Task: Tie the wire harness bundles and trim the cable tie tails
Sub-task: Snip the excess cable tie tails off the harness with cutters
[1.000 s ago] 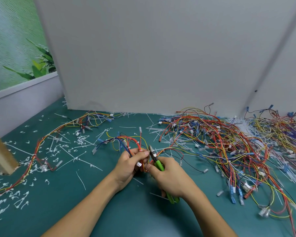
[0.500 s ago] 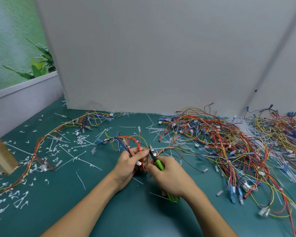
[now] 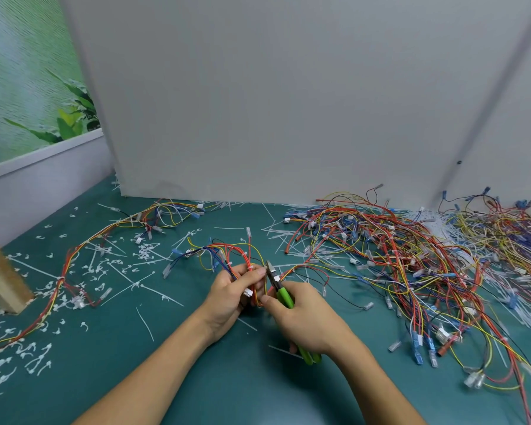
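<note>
Your left hand [image 3: 227,297] curls round the wire harness bundle [image 3: 227,251], held low over the green mat [image 3: 166,348] (cut tie tails [image 3: 144,251] litter it). Your right hand [image 3: 307,320] grips the green-handled cutters [image 3: 284,294], their tip at the bundle beside your left thumb.

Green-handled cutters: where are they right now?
Head view, centre foreground: the green-handled cutters are gripped in the right hand, tip beside the wire harness bundle that the left hand holds.
</note>
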